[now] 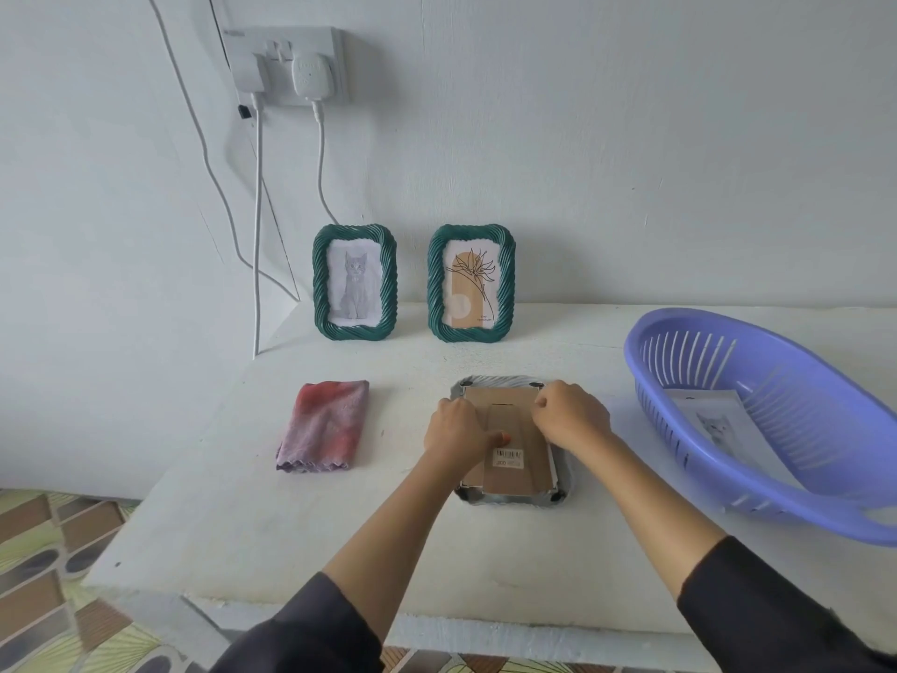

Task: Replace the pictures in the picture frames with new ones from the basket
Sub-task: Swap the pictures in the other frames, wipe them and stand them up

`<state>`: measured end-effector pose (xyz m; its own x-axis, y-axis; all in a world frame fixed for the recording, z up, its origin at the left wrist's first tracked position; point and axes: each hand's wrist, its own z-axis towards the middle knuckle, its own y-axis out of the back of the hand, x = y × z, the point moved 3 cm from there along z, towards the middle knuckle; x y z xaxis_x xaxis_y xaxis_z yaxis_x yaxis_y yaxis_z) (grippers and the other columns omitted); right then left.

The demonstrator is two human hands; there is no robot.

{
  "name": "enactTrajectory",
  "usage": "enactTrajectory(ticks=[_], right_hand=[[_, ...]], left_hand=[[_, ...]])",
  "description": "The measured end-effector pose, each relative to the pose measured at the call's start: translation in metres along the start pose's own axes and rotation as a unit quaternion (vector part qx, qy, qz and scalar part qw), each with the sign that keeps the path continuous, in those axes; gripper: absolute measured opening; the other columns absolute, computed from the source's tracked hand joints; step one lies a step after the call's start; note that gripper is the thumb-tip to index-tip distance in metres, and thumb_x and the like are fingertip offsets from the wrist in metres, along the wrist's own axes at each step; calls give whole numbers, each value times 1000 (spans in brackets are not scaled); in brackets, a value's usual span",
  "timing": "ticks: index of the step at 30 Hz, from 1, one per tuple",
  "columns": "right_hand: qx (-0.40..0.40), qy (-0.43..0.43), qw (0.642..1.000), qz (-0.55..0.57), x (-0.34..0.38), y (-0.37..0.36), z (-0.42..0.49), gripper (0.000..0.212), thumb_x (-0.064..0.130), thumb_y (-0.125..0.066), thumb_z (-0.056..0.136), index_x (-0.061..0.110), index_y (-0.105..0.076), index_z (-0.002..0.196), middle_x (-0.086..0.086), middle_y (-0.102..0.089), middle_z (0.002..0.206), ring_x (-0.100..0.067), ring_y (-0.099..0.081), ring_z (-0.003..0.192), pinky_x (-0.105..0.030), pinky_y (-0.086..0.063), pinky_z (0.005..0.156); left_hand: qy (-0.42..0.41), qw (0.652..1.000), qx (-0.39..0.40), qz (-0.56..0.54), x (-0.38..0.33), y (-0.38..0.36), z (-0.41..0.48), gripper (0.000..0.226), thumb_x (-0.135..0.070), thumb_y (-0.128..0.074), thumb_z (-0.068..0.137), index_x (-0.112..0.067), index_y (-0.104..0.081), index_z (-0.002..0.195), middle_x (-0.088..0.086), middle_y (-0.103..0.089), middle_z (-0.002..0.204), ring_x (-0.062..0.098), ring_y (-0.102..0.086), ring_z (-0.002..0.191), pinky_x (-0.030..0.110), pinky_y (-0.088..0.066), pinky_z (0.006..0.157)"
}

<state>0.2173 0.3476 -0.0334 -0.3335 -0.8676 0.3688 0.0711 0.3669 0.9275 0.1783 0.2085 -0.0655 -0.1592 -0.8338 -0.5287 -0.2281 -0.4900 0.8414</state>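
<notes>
A grey picture frame (563, 483) lies face down on the white table, its brown cardboard back (529, 471) up. My left hand (456, 432) rests on the back's left side with curled fingers and the thumb pressing the stand flap. My right hand (573, 415) sits at the upper right edge of the back, fingers curled on it. Two green frames stand against the wall: one with a cat picture (354, 282), one with a plant drawing (471, 284). The purple basket (757, 459) at right holds a cat picture (718, 420).
A folded pink and purple cloth (323, 425) lies left of the face-down frame. A wall socket (286, 65) with plugs and white cables (257, 235) hangs above the table's back left corner. The table's front edge (340, 619) is near my sleeves.
</notes>
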Motion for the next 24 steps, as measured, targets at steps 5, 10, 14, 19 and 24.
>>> enactTrajectory(ticks=[5,10,14,19,24], right_hand=[[-29,-30,996,80,-21,3,-15,23,16,-53,82,0,-69,90,-17,-71,95,-35,-65,91,-34,-49,67],[-3,-44,990,132,-27,-6,-26,16,29,-66,79,14,-71,81,-5,-72,90,-27,-64,88,-28,-42,69],[-21,-53,991,124,-26,-8,-33,19,35,-68,78,16,-71,82,-3,-72,92,-27,-64,90,-32,-44,79],[-40,-63,990,122,-22,-11,-40,18,33,-68,79,16,-72,85,-4,-73,94,-27,-64,92,-35,-45,85],[-31,-70,988,133,-21,-9,-43,18,34,-68,80,17,-73,85,-5,-73,94,-27,-64,94,-35,-45,85]], left_hand=[[3,1000,-9,2,0,1,-2,52,-45,-67,78,-5,-60,110,14,-56,115,25,-51,106,30,-41,80],[7,1000,-6,-1,-1,3,-5,50,-44,-67,79,-3,-60,107,15,-59,112,27,-55,103,30,-41,75],[13,1000,-3,-6,-2,7,-8,44,-38,-65,82,2,-60,102,18,-62,109,30,-57,102,29,-39,70],[15,1000,-3,-14,-7,10,-12,38,-28,-68,81,1,-61,104,17,-65,110,30,-59,103,35,-47,78],[24,1000,-8,-19,-7,11,-15,36,-24,-67,82,2,-60,106,18,-64,110,31,-60,102,34,-47,75]])
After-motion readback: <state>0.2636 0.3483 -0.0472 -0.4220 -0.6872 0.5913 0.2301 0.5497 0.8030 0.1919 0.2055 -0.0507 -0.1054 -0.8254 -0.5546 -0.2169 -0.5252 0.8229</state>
